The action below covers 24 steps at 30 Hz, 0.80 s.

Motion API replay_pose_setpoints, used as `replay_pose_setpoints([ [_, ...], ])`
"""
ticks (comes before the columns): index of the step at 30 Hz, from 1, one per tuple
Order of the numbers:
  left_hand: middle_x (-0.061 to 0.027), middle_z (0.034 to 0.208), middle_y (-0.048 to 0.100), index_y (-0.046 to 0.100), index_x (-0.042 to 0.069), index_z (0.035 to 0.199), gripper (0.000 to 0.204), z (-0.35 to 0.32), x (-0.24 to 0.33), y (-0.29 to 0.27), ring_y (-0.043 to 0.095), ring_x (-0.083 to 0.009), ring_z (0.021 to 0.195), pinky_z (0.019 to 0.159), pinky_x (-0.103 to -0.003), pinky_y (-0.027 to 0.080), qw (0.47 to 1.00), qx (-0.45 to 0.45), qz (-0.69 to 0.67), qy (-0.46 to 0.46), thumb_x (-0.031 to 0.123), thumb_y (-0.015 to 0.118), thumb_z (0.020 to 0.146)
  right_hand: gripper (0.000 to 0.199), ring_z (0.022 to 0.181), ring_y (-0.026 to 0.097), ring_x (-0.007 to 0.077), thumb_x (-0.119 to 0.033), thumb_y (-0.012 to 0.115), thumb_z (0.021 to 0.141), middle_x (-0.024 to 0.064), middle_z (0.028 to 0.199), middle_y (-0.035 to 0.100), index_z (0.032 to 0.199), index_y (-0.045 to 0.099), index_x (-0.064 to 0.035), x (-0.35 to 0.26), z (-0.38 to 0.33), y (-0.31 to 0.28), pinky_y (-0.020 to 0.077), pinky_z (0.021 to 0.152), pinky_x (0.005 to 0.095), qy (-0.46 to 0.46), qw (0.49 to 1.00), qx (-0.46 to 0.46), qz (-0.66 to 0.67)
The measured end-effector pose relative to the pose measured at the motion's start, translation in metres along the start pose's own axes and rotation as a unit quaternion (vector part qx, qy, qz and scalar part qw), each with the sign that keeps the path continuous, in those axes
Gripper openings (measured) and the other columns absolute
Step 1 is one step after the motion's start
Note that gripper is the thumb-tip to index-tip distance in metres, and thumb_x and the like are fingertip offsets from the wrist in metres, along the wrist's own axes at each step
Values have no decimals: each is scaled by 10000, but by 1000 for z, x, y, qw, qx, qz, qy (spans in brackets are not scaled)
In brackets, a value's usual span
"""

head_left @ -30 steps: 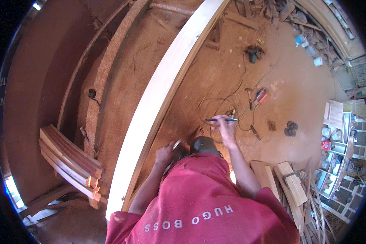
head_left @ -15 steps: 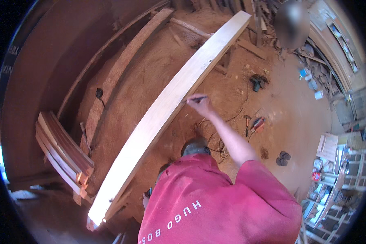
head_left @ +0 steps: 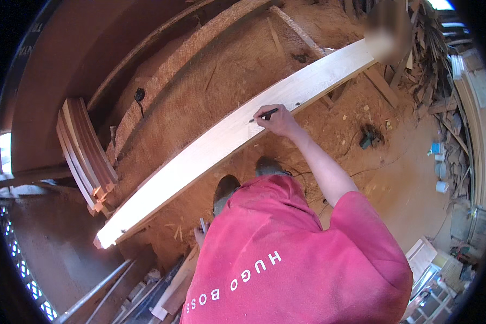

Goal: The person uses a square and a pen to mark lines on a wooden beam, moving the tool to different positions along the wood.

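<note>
A long pale curved wooden beam point(head_left: 200, 156) runs from the lower left to the upper right. My right hand point(head_left: 279, 121) is over its upper face near the middle, fingers closed around a dark pen point(head_left: 268, 113). The pen's tip is at the wood, beside a small faint mark. Low by my body, my left hand point(head_left: 201, 236) is mostly hidden by the red shirt. A thin light-coloured thing point(head_left: 202, 224) sticks up from its fingers, too small to name.
Several curved timbers point(head_left: 86, 156) are stacked at the left, and a rough curved plank point(head_left: 162, 75) lies beyond the beam. A dark power tool point(head_left: 369, 136) with a cord rests on the dusty floor at right. Scrap wood point(head_left: 432, 59) is heaped at far right. Another person point(head_left: 386, 32) is at the beam's far end.
My right hand has moved from the beam's near edge onto its upper face, with the pen in it. The whole view has turned, so the beam lies flatter across it.
</note>
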<state>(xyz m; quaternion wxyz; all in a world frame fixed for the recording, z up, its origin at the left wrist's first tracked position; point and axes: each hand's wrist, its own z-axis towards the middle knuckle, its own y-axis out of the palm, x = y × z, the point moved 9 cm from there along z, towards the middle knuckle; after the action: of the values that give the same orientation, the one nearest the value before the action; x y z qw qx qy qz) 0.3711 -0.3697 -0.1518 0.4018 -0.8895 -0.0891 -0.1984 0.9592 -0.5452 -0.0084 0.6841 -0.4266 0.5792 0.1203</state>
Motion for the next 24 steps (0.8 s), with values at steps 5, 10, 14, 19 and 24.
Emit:
replay_pose_setpoints([
  [5, -212, 971, 695, 553, -9, 1127, 584, -11, 43, 34, 671, -360, 876, 755, -465, 536, 1000, 7, -8, -5, 477, 760, 879, 138, 875, 742, 219, -227, 759, 861, 82, 929, 776, 940, 776, -116, 8, 10, -72, 573, 790, 328, 26, 998, 57, -30],
  [10, -197, 940, 694, 558, -7, 1085, 554, -12, 37, 48, 668, -334, 845, 739, -453, 531, 999, 22, -3, -23, 461, 770, 878, 90, 813, 699, 146, -128, 739, 913, 64, 905, 770, 965, 770, -62, 81, 14, -236, 548, 741, 297, 12, 954, 293, -64],
  [14, -184, 916, 693, 561, -5, 1051, 532, -15, 30, 56, 665, -314, 820, 727, -444, 528, 999, 28, 3, -34, 449, 779, 878, 138, 829, 715, 166, -164, 750, 904, 79, 929, 774, 992, 775, -61, 125, 15, -332, 554, 750, 313, 20, 946, 298, -129],
  [19, -168, 885, 692, 566, -2, 1010, 507, -17, 7, 69, 662, -289, 788, 711, -432, 523, 998, 38, -4, -40, 433, 789, 877, 175, 847, 731, 186, -182, 760, 888, 79, 949, 782, 1014, 780, -63, 156, 16, -370, 567, 770, 330, 44, 959, 221, -173],
  [24, -153, 855, 691, 570, 0, 968, 485, -10, -47, 60, 659, -263, 757, 695, -420, 518, 995, 92, -46, -3, 417, 799, 877, 174, 822, 693, 143, -182, 749, 921, 85, 948, 770, 998, 761, -27, 149, 18, -378, 540, 730, 307, 19, 936, 262, -235],
])
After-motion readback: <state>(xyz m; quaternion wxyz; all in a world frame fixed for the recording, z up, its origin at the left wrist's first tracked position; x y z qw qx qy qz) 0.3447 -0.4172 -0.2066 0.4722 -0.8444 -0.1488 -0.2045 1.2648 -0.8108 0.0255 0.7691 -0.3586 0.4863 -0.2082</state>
